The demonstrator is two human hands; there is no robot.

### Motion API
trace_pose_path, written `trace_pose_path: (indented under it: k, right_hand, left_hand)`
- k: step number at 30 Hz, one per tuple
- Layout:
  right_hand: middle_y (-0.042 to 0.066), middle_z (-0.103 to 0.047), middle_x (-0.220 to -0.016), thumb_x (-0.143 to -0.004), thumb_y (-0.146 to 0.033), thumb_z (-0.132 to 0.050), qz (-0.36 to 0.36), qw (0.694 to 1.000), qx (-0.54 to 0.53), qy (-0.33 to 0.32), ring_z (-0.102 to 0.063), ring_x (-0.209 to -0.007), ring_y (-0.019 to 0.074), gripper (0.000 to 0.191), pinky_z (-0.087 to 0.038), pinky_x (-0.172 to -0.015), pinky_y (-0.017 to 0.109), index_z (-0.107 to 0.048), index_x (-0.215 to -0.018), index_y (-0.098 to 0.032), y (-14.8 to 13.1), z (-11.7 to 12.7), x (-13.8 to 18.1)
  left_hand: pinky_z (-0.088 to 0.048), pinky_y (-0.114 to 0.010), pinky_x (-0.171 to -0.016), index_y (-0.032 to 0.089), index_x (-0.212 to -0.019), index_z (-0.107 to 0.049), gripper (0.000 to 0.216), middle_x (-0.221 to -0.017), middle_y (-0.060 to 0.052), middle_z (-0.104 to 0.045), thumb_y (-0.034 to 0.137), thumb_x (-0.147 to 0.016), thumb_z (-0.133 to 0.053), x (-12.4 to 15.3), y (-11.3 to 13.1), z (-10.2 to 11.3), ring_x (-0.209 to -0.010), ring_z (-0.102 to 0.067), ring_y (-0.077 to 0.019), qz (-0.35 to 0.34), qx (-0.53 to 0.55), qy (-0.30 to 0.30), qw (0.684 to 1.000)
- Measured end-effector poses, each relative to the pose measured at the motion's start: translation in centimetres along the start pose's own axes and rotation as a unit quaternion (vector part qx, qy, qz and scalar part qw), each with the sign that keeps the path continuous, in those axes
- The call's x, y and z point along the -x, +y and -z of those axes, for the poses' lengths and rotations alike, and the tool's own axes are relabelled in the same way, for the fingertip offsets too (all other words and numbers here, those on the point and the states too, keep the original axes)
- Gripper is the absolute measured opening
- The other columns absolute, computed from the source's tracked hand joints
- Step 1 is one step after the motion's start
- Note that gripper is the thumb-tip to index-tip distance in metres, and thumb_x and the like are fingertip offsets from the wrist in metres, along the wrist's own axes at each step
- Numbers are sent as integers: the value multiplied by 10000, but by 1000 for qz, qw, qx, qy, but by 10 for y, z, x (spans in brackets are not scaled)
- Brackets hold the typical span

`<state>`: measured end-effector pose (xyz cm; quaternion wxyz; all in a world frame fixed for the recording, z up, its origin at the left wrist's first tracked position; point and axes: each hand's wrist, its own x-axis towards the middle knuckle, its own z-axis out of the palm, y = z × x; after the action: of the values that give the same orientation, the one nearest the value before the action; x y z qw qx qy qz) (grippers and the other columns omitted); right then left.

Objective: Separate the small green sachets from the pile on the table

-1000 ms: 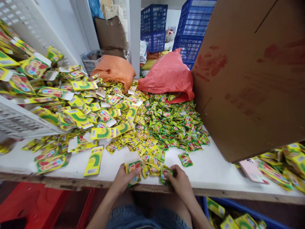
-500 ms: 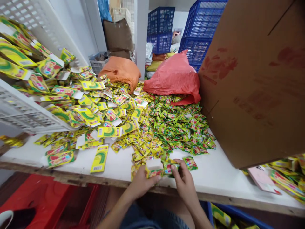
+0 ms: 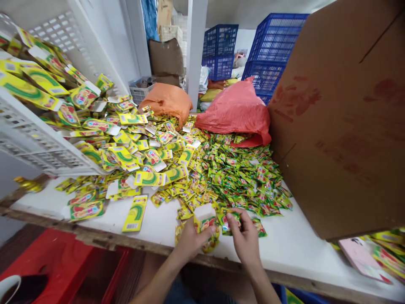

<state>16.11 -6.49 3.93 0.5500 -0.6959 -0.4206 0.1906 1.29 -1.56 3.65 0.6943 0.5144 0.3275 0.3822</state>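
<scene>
My left hand (image 3: pixel 190 240) is closed round a small yellow carton (image 3: pixel 205 216) with a white open flap, held just above the white table (image 3: pixel 284 240) near its front edge. Beside it, my right hand (image 3: pixel 245 236) pinches a green sachet (image 3: pixel 230 220) right next to the carton's side. Both hands sit at the near tip of a broad heap of small green and yellow sachets (image 3: pixel 240 173). Flat yellow cartons (image 3: pixel 136 207) lie scattered to the left of my hands.
A tilted white plastic crate (image 3: pixel 47 147) spills flat cartons at the left. A big brown cardboard box (image 3: pixel 341 126) stands at the right. Orange (image 3: pixel 167 101) and red (image 3: pixel 237 109) sacks lie at the back, blue crates (image 3: pixel 268 50) behind them. A red stool (image 3: pixel 63 270) is below.
Both hands have lifted off the table edge and moved forward and together. The right hand's sachet now sits against the carton in the left hand. The view has shifted right and up.
</scene>
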Motion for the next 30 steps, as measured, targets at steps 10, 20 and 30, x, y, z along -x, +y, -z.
trace_pose_path:
  k: [10, 20, 30]
  right_hand:
    - [-30, -502, -642, -812, -402, -512, 20, 989, -42, 138, -443, -553, 111, 227, -361, -523, 214, -533, -803, -176, -18, -13, 1]
    - [21, -540, -684, -848, -226, -506, 349, 910, 182, -133, -504, -641, 136, 132, -395, -595, 247, -592, -754, -193, -28, -13, -4]
    - [70, -528, -986, -858, -236, -449, 245, 954, 151, -82, -480, -972, 227, 163, -395, -837, 410, -582, -952, -232, -27, -10, 15]
  left_hand:
    - [-487, -292, -644, 102, -889, -616, 374, -754, -72, -679, 350, -626, -713, 10, -4, -12, -653, -611, -174, 93, 42, -35, 994]
    - [-460, -281, -700, 134, -945, -608, 367, -835, -17, -662, 176, -590, -692, 9, 4, 0, -769, -581, -186, 67, -86, -97, 989]
    - [-445, -308, -776, 141, -1042, -570, 476, -888, -35, -647, 247, -599, -708, -7, -14, 14, -833, -573, -202, 57, -55, -95, 992]
